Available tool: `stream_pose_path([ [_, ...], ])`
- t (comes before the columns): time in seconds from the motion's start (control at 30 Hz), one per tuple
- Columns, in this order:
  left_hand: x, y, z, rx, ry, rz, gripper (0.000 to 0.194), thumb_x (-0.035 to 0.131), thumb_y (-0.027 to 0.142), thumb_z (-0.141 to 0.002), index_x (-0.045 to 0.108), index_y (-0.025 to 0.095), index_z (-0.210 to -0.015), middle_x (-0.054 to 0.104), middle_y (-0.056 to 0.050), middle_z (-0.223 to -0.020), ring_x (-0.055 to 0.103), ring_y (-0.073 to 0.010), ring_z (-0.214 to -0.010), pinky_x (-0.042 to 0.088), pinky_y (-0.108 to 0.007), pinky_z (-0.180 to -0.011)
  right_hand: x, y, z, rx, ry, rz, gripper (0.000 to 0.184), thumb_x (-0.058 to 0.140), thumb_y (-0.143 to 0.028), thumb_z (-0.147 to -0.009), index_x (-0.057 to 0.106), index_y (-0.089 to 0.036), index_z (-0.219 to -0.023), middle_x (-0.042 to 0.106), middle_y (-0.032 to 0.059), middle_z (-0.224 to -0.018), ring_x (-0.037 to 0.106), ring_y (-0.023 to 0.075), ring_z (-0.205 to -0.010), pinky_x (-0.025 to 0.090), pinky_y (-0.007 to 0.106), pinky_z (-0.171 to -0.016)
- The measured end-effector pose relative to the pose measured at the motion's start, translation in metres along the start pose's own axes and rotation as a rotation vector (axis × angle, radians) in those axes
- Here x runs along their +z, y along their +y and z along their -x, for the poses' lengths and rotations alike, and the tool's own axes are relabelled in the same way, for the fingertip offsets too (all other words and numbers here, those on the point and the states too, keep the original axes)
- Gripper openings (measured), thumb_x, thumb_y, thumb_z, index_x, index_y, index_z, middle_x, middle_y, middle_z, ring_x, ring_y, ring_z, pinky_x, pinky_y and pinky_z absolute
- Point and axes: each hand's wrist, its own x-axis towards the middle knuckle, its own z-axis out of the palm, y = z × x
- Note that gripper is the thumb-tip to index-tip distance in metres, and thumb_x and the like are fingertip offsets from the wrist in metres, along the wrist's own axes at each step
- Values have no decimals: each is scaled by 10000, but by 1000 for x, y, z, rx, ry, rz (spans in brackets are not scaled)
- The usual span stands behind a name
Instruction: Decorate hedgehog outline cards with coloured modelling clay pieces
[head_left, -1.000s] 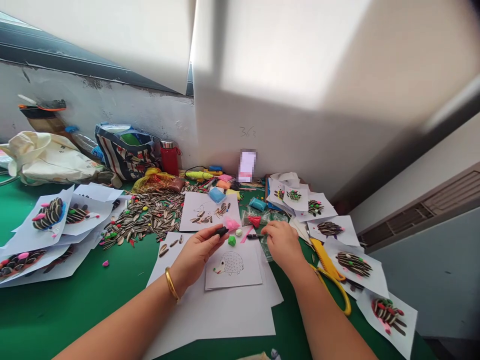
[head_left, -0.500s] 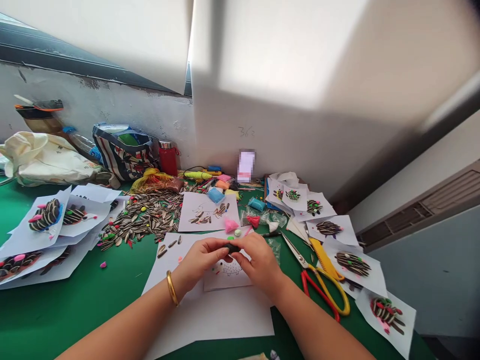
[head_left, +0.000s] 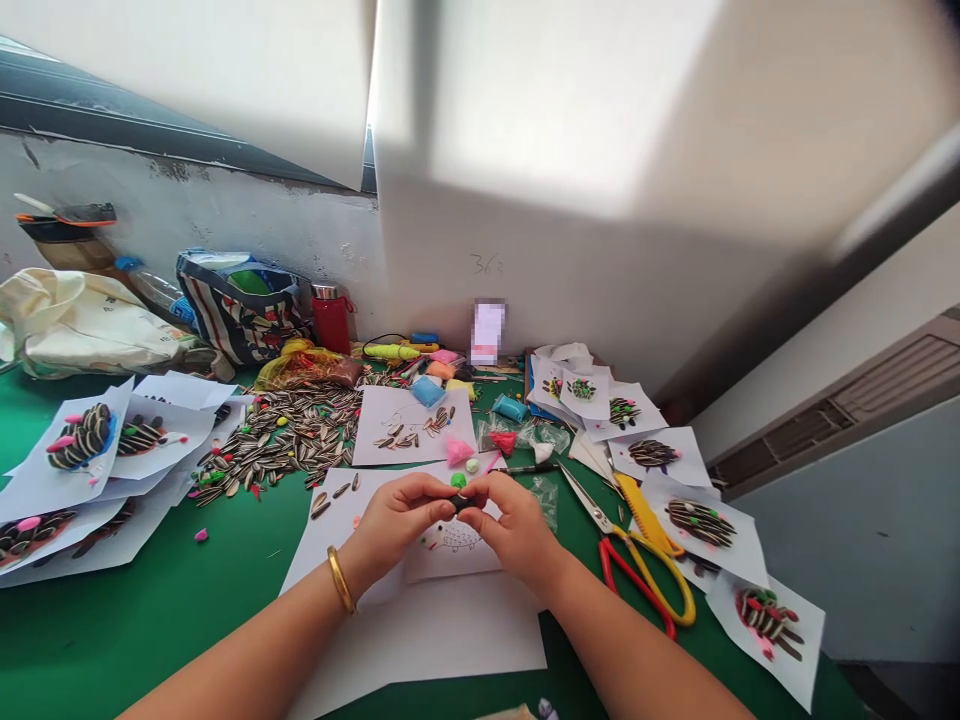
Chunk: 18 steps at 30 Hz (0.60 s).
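Between the fingertips of my left hand [head_left: 405,520] and my right hand [head_left: 512,520] is a small black lump of modelling clay [head_left: 460,502]. Both hands are closed on it in a pinch, and fingers cover part of it. Below them lies a white card [head_left: 450,567] with a scaly or spiny animal drawn on it, resting on larger white paper [head_left: 457,640]. Just beyond the fingers sit a green clay ball [head_left: 458,481], a pale ball [head_left: 472,465] and a pink clay lump [head_left: 459,452]. A few loose sunflower seeds [head_left: 320,505] lie left of my hands.
A heap of striped sunflower seeds [head_left: 300,435] spreads at the back left. Scissors [head_left: 600,515] and a yellow cutter [head_left: 645,515] lie to the right. Seed-covered cards stand in stacks on the left [head_left: 82,480] and right [head_left: 701,520]. Bags [head_left: 244,310] and a red flask [head_left: 330,320] line the wall.
Both hands stay together, still pinching the black clay; the fingers have shifted slightly, and more of the green ball and the drawing shows. The whole view has moved a little.
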Motion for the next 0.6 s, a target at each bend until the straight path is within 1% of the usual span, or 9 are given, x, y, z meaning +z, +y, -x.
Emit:
stream_pose_path([
  [0.1,-2,-2,-1,80,-39,-96,188,745,346,-749,791,205,-865,716,-65,-879,645,-200,-846,516,-305,-784,4,3,3,58,1,-84,254,682,-393,-857,588,-235,-1032,621,-8,-805,589,163,-746,465,295,-711],
  [0.2,-1,-3,0,79,-88,-192,226,661,374,-826,783,213,-927,716,-73,-941,635,-212,-890,502,-314,-813,7,2,4,93,-23,-109,330,698,-424,-839,562,-244,-1080,594,-34,-740,571,150,-682,448,282,-666],
  [0.3,3,-1,3,66,-123,-253,302,551,407,-900,765,203,-956,725,-75,-953,628,-221,-910,485,-331,-851,5,-1,2,80,-40,22,372,723,-470,-809,594,-246,-1076,582,-39,-694,556,155,-670,416,290,-666],
  [0.37,6,3,5,51,-164,-232,357,487,422,-931,753,196,-1007,726,-74,-952,625,-221,-912,483,-334,-854,4,-2,1,53,-35,134,427,731,-509,-790,610,-238,-1096,574,-37,-665,553,167,-676,401,301,-678],
  [0.4,8,6,5,42,-201,-205,355,498,421,-925,744,193,-1038,726,-72,-954,624,-222,-911,485,-331,-847,4,-2,0,33,-32,187,451,722,-528,-791,615,-230,-1111,578,-31,-660,554,175,-684,395,307,-685],
  [0.47,9,10,6,3,-293,-147,324,606,388,-862,727,183,-1082,724,-64,-952,623,-221,-899,490,-317,-821,4,-3,-1,-21,-29,276,470,685,-555,-812,624,-209,-1125,605,-10,-668,555,190,-701,383,322,-703],
  [0.5,9,11,6,-25,-323,-126,321,657,361,-823,726,174,-1075,723,-61,-948,623,-219,-888,492,-309,-807,5,-3,-1,-51,-33,313,462,661,-559,-828,630,-203,-1120,626,3,-683,555,195,-706,376,328,-710],
  [0.53,10,11,5,-48,-341,-112,314,683,337,-798,728,162,-1055,723,-61,-939,625,-217,-878,493,-304,-794,5,-4,-1,-80,-41,343,445,643,-557,-842,637,-201,-1109,647,14,-703,554,198,-709,369,333,-716],
  [0.6,9,10,4,-75,-332,-103,289,677,328,-794,731,146,-1012,724,-66,-927,628,-215,-854,496,-301,-765,6,-5,-2,-113,-64,384,409,640,-543,-849,648,-206,-1080,674,24,-734,553,198,-707,357,336,-716],
])
